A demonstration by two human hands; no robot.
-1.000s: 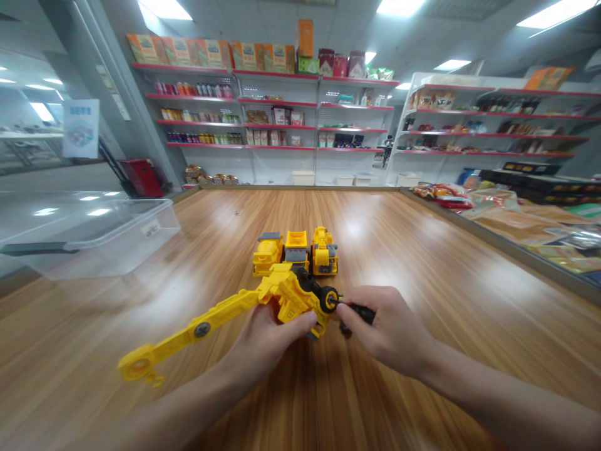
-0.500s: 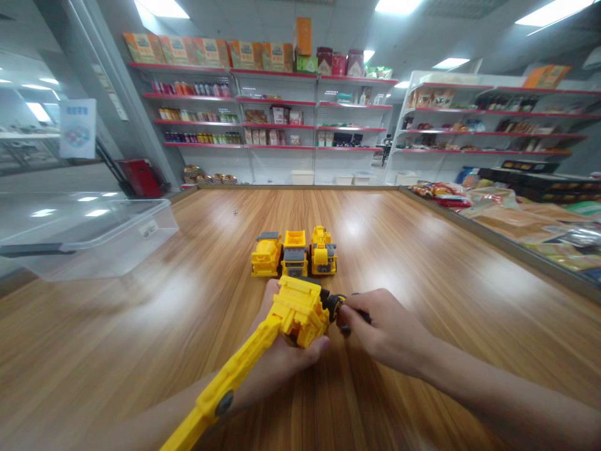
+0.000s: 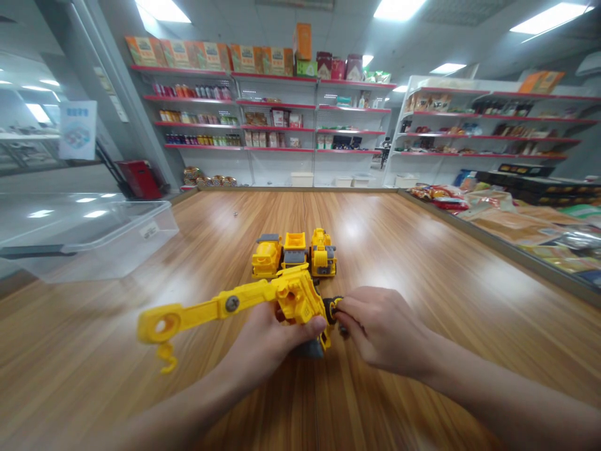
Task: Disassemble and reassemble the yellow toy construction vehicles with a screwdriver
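Note:
A yellow toy crane truck [image 3: 297, 297] is gripped in my left hand [image 3: 277, 332], tipped on its side above the table. Its long boom stretches out to the left, and a small yellow hook [image 3: 166, 358] hangs from the end. My right hand [image 3: 375, 322] is closed, thumb and fingers pinching at a black wheel [image 3: 330, 308] on the truck's right side. The fingers partly hide the wheel. Just beyond stand a yellow mixer truck [image 3: 267, 255], a yellow dump truck [image 3: 295, 244] and a yellow excavator [image 3: 323, 255], side by side.
A clear plastic bin [image 3: 117, 244] stands at the table's left edge. The wooden table [image 3: 399, 238] has a raised rim. Packaged goods [image 3: 511, 216] lie beyond its right side, and stocked shelves [image 3: 277, 106] line the back. A tiny object [image 3: 235, 214] lies far left.
The crane truck has turned in my left hand: its boom swung up from pointing toward me to pointing left, bringing the hook into view. My right hand stays at the wheel, shifted slightly left.

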